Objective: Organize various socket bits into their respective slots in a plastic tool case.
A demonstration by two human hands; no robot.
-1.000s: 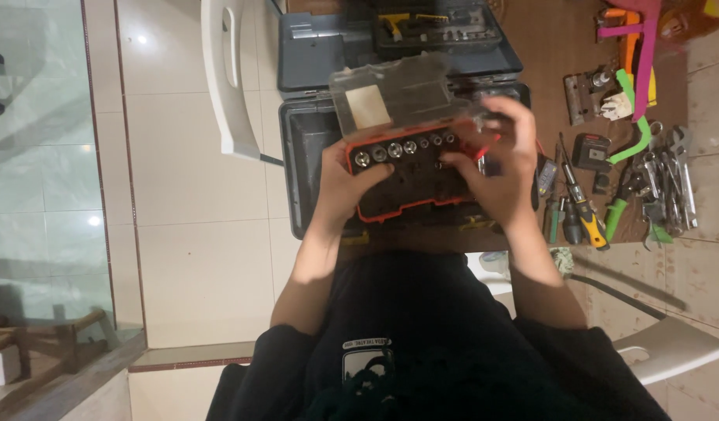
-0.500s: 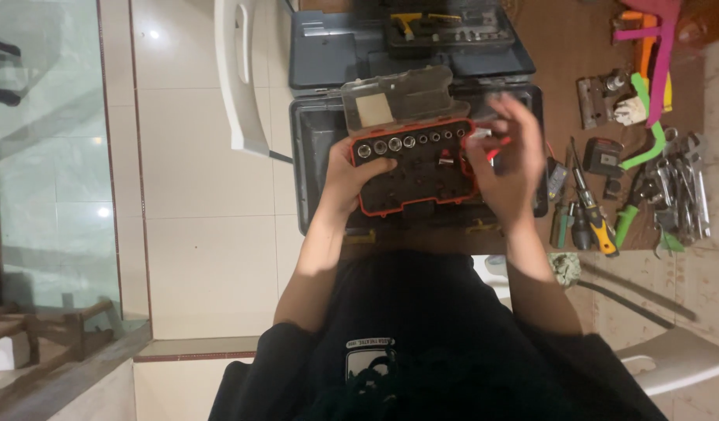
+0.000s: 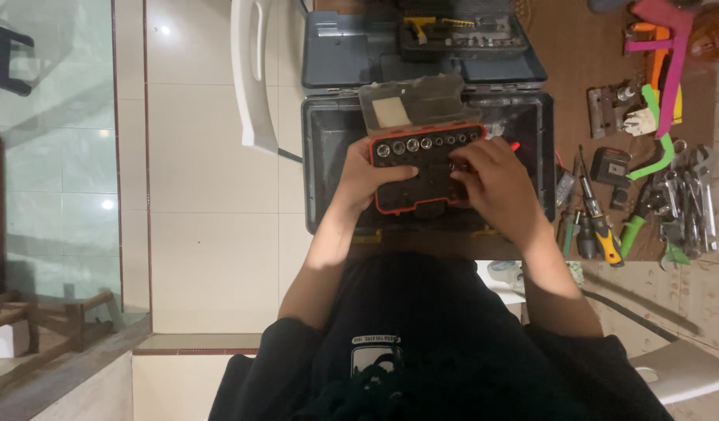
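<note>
A small orange-and-black socket case [image 3: 422, 175] is held open over the grey toolbox [image 3: 320, 171], whose raised lid [image 3: 336, 51] carries a dark tray of bits at its far edge. The case's clear lid [image 3: 422, 97] stands up at the far side and bears a pale square label [image 3: 392, 114] near its left corner; a row of shiny sockets [image 3: 418, 143] runs along the case's far edge. The left hand [image 3: 359, 181] grips the case's left edge, thumb laid on its black insert. The right hand [image 3: 496, 183] lies over the case's right part, fingers curled down onto the insert; whether it pinches anything I cannot tell. Half a second ago that hand was lifted with fingers spread above the right edge; now it has come down onto the case, and the case sits a little further from the body. A white plastic chair [image 3: 250, 78] stands left of the toolbox. To the right, on the brown mat [image 3: 570, 86], lie a yellow-handled screwdriver [image 3: 601, 222], green-handled pliers [image 3: 632, 230] and a cluster of wrenches [image 3: 687, 195].
</note>
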